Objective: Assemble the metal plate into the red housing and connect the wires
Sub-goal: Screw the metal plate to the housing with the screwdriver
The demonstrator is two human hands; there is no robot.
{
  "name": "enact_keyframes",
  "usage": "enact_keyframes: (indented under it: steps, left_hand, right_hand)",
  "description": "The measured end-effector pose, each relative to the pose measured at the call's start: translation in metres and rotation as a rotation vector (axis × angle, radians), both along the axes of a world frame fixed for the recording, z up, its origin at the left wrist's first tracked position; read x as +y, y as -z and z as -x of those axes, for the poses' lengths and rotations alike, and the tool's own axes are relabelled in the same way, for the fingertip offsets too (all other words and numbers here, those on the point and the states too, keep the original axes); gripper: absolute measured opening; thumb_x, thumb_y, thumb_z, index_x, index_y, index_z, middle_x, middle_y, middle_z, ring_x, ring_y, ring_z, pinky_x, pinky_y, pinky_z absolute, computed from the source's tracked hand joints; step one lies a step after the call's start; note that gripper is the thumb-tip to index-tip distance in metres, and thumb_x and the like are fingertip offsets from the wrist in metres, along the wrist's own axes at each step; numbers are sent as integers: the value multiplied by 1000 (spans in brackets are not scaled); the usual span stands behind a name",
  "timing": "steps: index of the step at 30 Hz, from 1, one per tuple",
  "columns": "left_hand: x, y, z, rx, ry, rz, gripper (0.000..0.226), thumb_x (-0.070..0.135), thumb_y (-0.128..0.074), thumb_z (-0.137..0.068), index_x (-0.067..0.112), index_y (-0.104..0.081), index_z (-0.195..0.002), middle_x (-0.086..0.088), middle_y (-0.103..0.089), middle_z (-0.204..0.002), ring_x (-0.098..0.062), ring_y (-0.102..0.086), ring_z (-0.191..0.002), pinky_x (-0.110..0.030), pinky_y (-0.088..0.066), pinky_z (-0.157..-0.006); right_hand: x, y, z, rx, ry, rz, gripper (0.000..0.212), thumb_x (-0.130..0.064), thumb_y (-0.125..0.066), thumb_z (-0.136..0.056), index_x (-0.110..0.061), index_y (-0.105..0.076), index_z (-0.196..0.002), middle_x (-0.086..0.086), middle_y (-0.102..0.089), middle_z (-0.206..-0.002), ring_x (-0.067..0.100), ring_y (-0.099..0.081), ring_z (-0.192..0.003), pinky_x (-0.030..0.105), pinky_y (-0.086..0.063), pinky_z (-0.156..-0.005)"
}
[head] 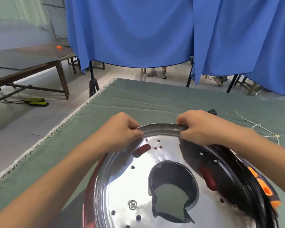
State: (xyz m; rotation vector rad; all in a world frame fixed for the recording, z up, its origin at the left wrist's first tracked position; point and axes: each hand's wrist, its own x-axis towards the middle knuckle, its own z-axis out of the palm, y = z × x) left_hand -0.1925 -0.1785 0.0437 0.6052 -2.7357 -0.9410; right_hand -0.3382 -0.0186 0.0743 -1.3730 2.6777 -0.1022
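Observation:
A shiny round metal plate (163, 155) with a large centre hole and several small holes fills the lower middle of the head view. It sits inside the red housing (87, 191), whose red rim shows along the plate's left edge. My left hand (122, 130) pinches the plate's far rim on the left. My right hand (199, 129) pinches the same rim on the right. An orange-and-black part (262, 186) shows at the housing's right side. A thin white wire (257, 127) with small terminals lies on the cloth to the right.
A green cloth (146, 102) covers the table. A small black part (212, 111) lies just beyond my right hand. Blue curtains (138, 30) hang behind the table, with a person's shoes beneath. A wooden bench (31, 66) stands at the left.

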Motion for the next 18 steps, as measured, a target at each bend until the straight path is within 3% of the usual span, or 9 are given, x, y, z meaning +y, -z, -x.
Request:
enact_keyframes:
  steps: [2, 5, 9, 13, 18]
  left_hand:
    - [1, -2, 1, -4, 51, -6, 40, 22, -63, -86, 8, -44, -53, 3, -25, -51, -13, -23, -50, -26, -22, -47]
    - [4, -4, 3, -21, 80, 16, 27, 24, -64, -86, 8, -65, -65, 0, -35, -53, -11, -28, -48, -23, -26, -46]
    - [7, -2, 0, 22, 70, 4, 17, 27, -68, -83, 26, -72, -67, 5, -53, -52, -7, -43, -50, -25, -37, -54]
    - [5, 2, -10, 92, 40, -38, 10, 26, -71, -80, 31, -75, -73, 10, -70, -66, -5, -62, -65, -25, -49, -65]
    - [4, 5, -14, 131, 13, -15, 16, 21, -70, -81, 26, -74, -66, 3, -69, -62, -4, -56, -55, -27, -49, -59]
  right_hand:
    - [-2, -3, -5, -26, -25, 42, 9, -32, -58, -82, -26, -54, -76, -7, -60, -81, 17, -57, -80, 32, -44, -63]
    - [-3, 1, -21, -95, -71, 217, 16, -46, -61, -86, -32, -55, -82, -15, -57, -77, 10, -56, -76, 29, -42, -63]
    - [5, 13, -32, 14, -44, 297, 16, -43, -58, -90, -31, -53, -81, -12, -55, -76, 16, -52, -80, 29, -32, -59]
    - [10, 20, -37, 69, -36, 303, 16, -42, -53, -93, -29, -52, -85, -12, -52, -82, 18, -49, -81, 31, -31, -63]
    - [3, 25, -39, 149, -49, 323, 14, -41, -48, -96, -28, -50, -90, -10, -55, -91, 20, -54, -90, 32, -32, -67]
